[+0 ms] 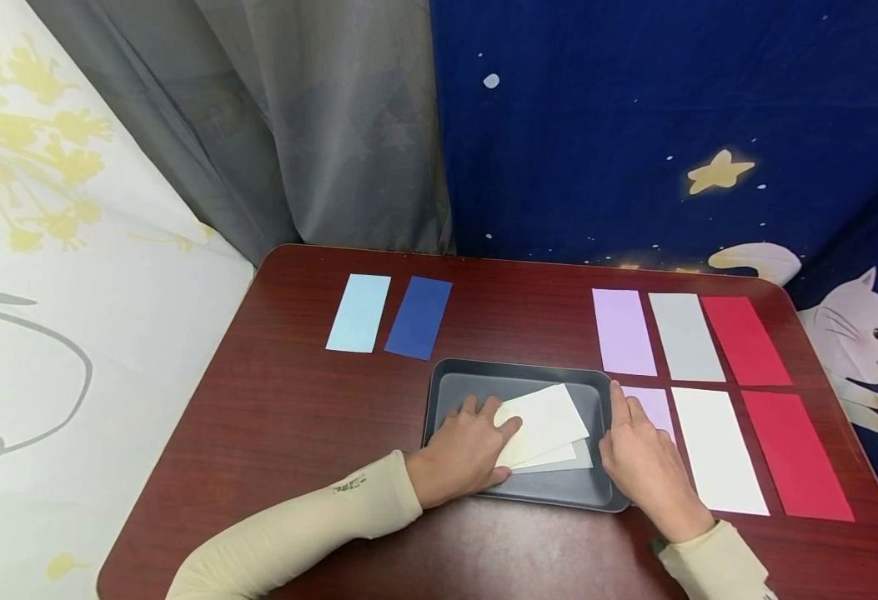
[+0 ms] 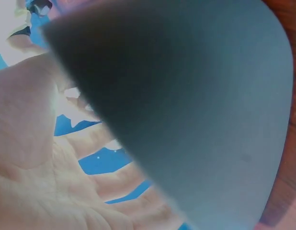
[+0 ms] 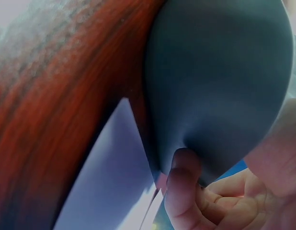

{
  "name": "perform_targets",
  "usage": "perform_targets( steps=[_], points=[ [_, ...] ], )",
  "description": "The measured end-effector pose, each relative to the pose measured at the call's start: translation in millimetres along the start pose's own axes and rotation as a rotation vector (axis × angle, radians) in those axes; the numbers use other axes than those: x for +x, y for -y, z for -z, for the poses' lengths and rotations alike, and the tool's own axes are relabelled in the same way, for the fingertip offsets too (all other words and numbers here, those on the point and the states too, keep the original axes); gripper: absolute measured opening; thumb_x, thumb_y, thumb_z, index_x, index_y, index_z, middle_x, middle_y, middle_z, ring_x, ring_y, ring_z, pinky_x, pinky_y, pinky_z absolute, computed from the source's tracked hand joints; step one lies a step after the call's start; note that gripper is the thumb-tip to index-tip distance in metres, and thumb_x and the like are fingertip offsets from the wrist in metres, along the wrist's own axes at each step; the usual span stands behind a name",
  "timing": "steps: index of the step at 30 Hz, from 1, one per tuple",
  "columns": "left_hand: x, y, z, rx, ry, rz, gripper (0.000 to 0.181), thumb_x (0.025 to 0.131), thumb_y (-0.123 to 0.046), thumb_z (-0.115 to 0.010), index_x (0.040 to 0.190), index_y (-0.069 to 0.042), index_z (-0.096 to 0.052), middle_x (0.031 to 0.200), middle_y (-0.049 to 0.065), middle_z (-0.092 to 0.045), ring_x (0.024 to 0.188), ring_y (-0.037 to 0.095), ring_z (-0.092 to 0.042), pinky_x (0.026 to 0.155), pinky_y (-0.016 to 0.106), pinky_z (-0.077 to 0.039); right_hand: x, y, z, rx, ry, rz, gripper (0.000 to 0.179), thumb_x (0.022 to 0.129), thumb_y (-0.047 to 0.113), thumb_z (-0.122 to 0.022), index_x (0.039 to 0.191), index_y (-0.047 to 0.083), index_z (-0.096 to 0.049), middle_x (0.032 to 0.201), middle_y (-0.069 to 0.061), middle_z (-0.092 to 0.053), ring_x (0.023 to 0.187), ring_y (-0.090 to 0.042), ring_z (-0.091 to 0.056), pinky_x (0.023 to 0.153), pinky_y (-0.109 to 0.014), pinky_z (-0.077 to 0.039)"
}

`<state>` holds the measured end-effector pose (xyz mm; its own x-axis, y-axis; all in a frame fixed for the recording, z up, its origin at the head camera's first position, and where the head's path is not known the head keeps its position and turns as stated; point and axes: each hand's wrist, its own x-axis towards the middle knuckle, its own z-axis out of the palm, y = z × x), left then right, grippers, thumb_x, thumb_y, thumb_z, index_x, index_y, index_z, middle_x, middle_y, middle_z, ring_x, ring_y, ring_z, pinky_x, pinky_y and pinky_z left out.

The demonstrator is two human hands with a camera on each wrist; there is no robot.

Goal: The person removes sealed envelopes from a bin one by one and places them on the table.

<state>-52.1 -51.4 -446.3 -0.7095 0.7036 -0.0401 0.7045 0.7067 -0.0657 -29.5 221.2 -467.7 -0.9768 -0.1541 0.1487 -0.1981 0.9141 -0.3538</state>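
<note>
A dark grey rectangular tray (image 1: 521,372) lies on the table, its outer wall filling much of both wrist views. Inside are overlapping paper cards: a pale cream card (image 1: 547,421) on top, with a white edge and a light grey card (image 1: 584,460) showing beneath. My left hand (image 1: 464,450) reaches over the near left side, fingers spread and touching the cream card's left end. On the tray's right side my right hand (image 1: 644,458) grips the rim, a bent fingertip (image 3: 185,160) against the outer wall. Next to it, a lavender card (image 1: 652,404) is partly hidden.
Light blue (image 1: 358,313) and dark blue (image 1: 418,317) cards lie at the back left. At right, another lavender card (image 1: 624,332), a grey card (image 1: 686,337), a white card (image 1: 719,450) and two red cards (image 1: 746,340) form two rows. Curtains hang behind the table (image 1: 258,417).
</note>
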Motion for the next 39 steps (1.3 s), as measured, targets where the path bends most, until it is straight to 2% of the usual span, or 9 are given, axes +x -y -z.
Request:
perform_targets(
  steps=[5,13,25,32,39],
  points=[
    [-0.5,2.7,3.7,0.005,-0.020,-0.003,0.058,0.093,-0.057,-0.082,0.140,-0.023,-0.071,0.129,0.012,-0.065,0.093,0.026,-0.065,0.066,0.036,-0.061,0.5,-0.4,-0.4,-0.003,-0.007,0.005,0.072,0.086,-0.010,-0.071,0.151,-0.024,-0.043,0.101,-0.029,-0.060,0.047,-0.015,-0.037,0.040,-0.030,-0.035],
    [0.6,5.6,8.9,0.000,-0.010,0.000,0.058,0.094,-0.055,-0.080,0.143,-0.026,-0.070,0.138,0.013,-0.063,0.106,0.030,-0.066,0.073,0.042,-0.062,0.5,0.1,0.2,-0.004,0.030,-0.011,0.073,0.088,-0.009,-0.071,0.153,-0.024,-0.041,0.101,-0.029,-0.060,0.048,-0.016,-0.039,0.041,-0.033,-0.038],
    [0.9,10.9,17.2,-0.013,-0.042,0.004,0.055,0.093,-0.048,-0.080,0.142,-0.026,-0.070,0.143,0.013,-0.061,0.116,0.034,-0.064,0.081,0.049,-0.062,0.4,-0.2,0.1,0.002,0.039,-0.020,0.073,0.089,-0.008,-0.070,0.154,-0.023,-0.040,0.104,-0.031,-0.061,0.048,-0.017,-0.039,0.041,-0.034,-0.038],
    [-0.5,16.1,20.4,-0.014,-0.092,0.008,0.051,0.093,-0.042,-0.078,0.142,-0.027,-0.071,0.144,0.012,-0.059,0.120,0.035,-0.060,0.088,0.052,-0.058,0.4,-0.3,-0.2,-0.002,0.026,-0.014,0.074,0.088,-0.009,-0.071,0.153,-0.024,-0.041,0.103,-0.030,-0.060,0.048,-0.016,-0.039,0.041,-0.034,-0.038],
    [0.0,22.7,23.9,0.001,-0.155,0.013,0.051,0.092,-0.040,-0.076,0.141,-0.027,-0.072,0.143,0.014,-0.060,0.118,0.036,-0.062,0.081,0.052,-0.058,1.2,-0.5,-0.6,0.003,0.046,-0.031,0.073,0.089,-0.008,-0.069,0.154,-0.023,-0.039,0.103,-0.029,-0.060,0.048,-0.017,-0.039,0.042,-0.034,-0.038]
  ],
)
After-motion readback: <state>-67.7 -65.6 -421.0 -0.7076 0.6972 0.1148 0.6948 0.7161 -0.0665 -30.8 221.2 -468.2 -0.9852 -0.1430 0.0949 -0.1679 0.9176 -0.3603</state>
